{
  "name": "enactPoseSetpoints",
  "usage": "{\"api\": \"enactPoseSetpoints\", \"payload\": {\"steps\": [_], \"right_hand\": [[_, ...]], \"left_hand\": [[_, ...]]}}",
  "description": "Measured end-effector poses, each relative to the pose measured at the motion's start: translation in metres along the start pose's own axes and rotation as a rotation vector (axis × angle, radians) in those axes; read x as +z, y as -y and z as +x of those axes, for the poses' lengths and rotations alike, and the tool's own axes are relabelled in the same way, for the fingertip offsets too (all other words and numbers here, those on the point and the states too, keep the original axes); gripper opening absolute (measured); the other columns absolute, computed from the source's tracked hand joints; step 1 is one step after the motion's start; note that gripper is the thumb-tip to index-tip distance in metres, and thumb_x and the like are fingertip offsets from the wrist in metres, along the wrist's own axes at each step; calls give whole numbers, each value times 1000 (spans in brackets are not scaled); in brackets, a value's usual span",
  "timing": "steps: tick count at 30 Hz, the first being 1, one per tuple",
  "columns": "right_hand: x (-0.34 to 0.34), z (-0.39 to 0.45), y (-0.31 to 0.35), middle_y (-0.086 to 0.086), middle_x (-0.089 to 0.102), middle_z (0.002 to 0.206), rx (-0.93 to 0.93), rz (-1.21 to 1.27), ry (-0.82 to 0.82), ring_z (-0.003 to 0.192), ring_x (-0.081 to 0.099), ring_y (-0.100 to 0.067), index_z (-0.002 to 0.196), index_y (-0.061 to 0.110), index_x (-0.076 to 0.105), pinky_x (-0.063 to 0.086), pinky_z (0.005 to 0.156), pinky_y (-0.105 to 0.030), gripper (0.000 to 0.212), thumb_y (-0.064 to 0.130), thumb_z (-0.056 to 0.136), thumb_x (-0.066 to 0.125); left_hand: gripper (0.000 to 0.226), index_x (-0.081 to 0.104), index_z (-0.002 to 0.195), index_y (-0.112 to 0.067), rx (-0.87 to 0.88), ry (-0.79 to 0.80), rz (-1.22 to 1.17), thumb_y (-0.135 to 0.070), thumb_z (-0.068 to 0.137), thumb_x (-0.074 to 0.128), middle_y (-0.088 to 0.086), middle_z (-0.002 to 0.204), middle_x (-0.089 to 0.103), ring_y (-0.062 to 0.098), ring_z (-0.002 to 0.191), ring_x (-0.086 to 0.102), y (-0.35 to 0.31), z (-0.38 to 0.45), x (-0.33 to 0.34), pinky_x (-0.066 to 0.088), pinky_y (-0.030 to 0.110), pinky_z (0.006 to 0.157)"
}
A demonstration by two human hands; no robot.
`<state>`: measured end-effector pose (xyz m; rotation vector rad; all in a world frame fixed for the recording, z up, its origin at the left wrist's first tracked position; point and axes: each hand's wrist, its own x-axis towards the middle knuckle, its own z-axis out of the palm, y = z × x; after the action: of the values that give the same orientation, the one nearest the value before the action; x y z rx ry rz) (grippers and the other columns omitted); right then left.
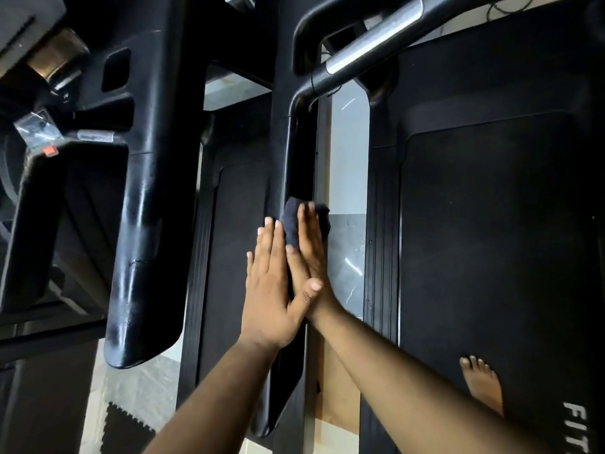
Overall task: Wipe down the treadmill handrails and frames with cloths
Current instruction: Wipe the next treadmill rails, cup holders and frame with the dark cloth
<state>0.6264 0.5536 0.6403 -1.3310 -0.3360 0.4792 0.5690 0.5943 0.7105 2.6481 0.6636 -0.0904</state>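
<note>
At frame centre, the left hand (270, 290) and right hand (309, 253), fingers straight and flat, sandwich a dark folded cloth (294, 224) against the glossy black upright treadmill frame post (293, 165), neither hand clenched.

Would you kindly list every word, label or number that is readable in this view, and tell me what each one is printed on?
"FIT": white letters on the treadmill deck at the lower right, cut off by the picture's edge, so the word is incomplete.
Orange tag on the machine at the left: too small to read.
Clear plastic packet above it: any print is too blurred to read.
Nothing else legible.
</note>
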Motion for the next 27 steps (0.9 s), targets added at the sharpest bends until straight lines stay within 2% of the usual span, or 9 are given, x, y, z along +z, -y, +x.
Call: {"api": "enactPoseSetpoints", "payload": {"steps": [6,9,12,14,16,18,21,24,27], "right_hand": [[-23,143,22,-12,2,172,50,27,-72,159,-2,-23,163,12,13,-3,126,-33,59,21,108,36],[-17,116,18,-5,1,173,123,79,-94,157,-3,-11,163,13,8,0,130,-43,62,26,108,34],[-4,50,8,9,-6,172,115,50,-16,153,-12,4,162,31,0,-1,130,-44,65,39,106,33],[-7,57,4,6,-5,173,6,18,16,156,-10,-3,163,30,4,-2,130,-44,66,39,105,35],[-14,98,1,-6,0,173,-94,-50,3,159,-4,-16,163,17,12,1,130,-43,66,30,105,39],[-24,145,-1,-10,3,172,16,38,-44,159,1,-22,163,11,12,4,130,-44,63,20,106,39],[-25,147,-3,-2,-2,173,282,155,-82,158,0,-14,165,18,4,6,129,-44,63,23,111,35],[-11,94,9,-2,-3,173,28,-79,-32,158,-8,-13,165,18,8,0,129,-41,65,36,107,33],[-18,89,24,-5,22,170,-420,-540,156,159,-4,-29,157,20,40,7,125,-60,53,38,108,31]], "left_hand": [[101,3,165,-20,1,4,16,-84,91,29,-8,173,-7,12,159,-9,1,0,0,3,58,127],[102,3,165,-20,-4,3,17,-85,90,29,-9,173,-7,11,158,-10,-1,1,-1,3,58,127],[105,4,165,-18,-5,7,8,-87,89,28,-7,173,-4,12,159,-9,-1,1,-2,4,58,127],[105,5,165,-18,-5,7,8,-86,89,28,-6,173,-3,12,159,-9,0,1,-1,5,58,127],[104,4,165,-18,0,7,10,-85,90,28,-7,173,-5,12,159,-9,2,1,0,4,58,127],[101,2,165,-21,-1,10,8,-83,90,30,-9,173,-8,13,159,-9,1,1,0,3,59,127],[100,-1,165,-23,3,15,13,-82,91,31,-10,172,-11,13,159,-11,-1,-1,-1,4,60,127],[104,-3,165,-20,-4,15,8,-85,90,28,-10,172,-11,12,158,-12,0,0,-3,4,59,127],[109,-8,164,-17,-21,7,-35,-86,89,29,-8,172,-9,10,158,-13,-2,-1,-4,2,56,128]]}}
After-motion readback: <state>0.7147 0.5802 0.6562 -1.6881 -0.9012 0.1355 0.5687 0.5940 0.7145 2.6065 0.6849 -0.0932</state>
